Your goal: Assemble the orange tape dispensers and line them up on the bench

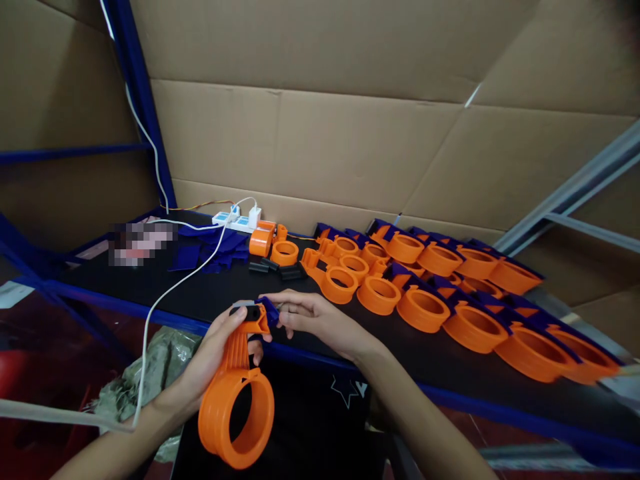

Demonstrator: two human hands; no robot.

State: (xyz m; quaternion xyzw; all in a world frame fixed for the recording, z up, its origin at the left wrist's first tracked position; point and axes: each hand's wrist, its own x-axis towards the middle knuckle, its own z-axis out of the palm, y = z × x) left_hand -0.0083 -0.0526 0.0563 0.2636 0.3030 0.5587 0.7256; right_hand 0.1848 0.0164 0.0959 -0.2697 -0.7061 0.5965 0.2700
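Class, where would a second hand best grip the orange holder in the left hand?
Probably the ring by its right wall, from the right, hooking through its opening: it hangs clear below the left hand, while the forearm lies leftward.

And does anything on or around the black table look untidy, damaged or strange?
Yes: a white cable hangs loosely over the front edge of the black table and crosses in front of the left forearm, where it might snag. The flat dark-blue pieces lie jumbled. I see no spill or damage.

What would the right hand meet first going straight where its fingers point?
Probably the dark blue plastic piece at the end of the orange plastic ring-ended holder; depth is unclear.
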